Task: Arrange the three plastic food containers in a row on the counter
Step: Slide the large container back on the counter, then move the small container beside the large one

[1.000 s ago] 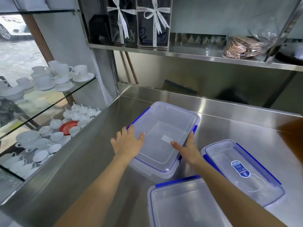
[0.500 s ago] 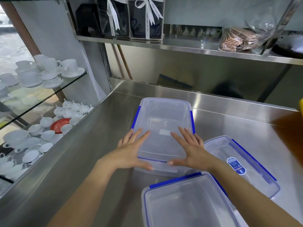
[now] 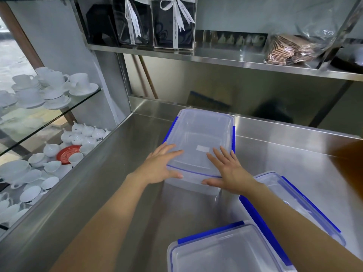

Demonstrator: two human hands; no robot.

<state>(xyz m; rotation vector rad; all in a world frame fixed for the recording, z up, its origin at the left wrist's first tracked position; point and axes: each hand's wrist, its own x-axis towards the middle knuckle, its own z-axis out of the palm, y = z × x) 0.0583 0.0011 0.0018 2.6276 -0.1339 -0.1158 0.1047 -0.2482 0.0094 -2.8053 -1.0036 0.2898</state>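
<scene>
Three clear lidded food containers with blue latches on steel counter (image 3: 275, 154). Far container (image 3: 200, 142) now sits farther back than half a second ago, long axis pointing away, gap opened to nearest container (image 3: 225, 250). Third container (image 3: 306, 201) at right, partly under right forearm. Left hand (image 3: 159, 167) and right hand (image 3: 229, 171) both flat, fingers spread on far container's lid, thumbs against its near wall; nothing gripped, palms pressing only. White cups (image 3: 49, 85) on glass shelf left.
</scene>
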